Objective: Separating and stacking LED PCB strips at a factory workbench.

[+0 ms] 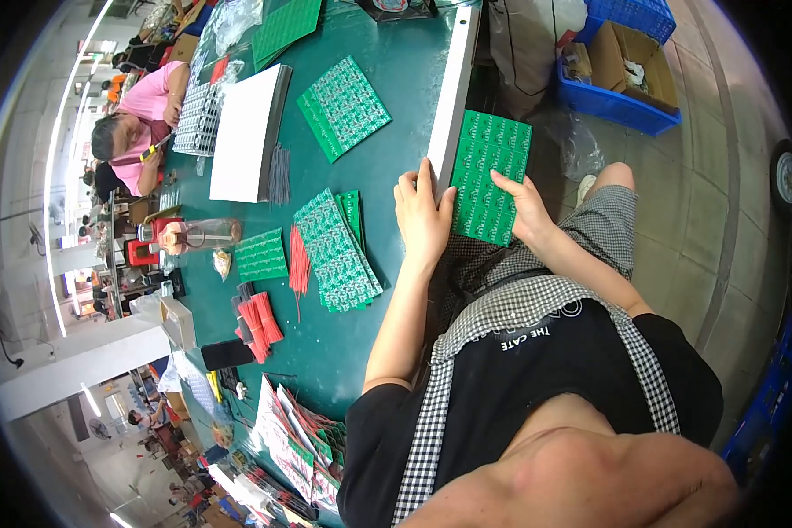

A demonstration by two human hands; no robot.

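My right hand grips a green circuit board panel by its right edge, thumb on top and the other fingers underneath. The panel is held over my lap, just off the table's pale metal edge. My left hand rests at that edge with its fingers spread and nothing in them; its thumb is close to the panel's left side, and I cannot tell whether they touch. Left of this hand lies a stack of panels dotted with pale parts. A similar panel lies farther up the table.
Red wires, bundled red wires, a black phone, a clear bottle and a white stack lie on the green table. A co-worker in pink sits opposite. Blue crates stand at upper right.
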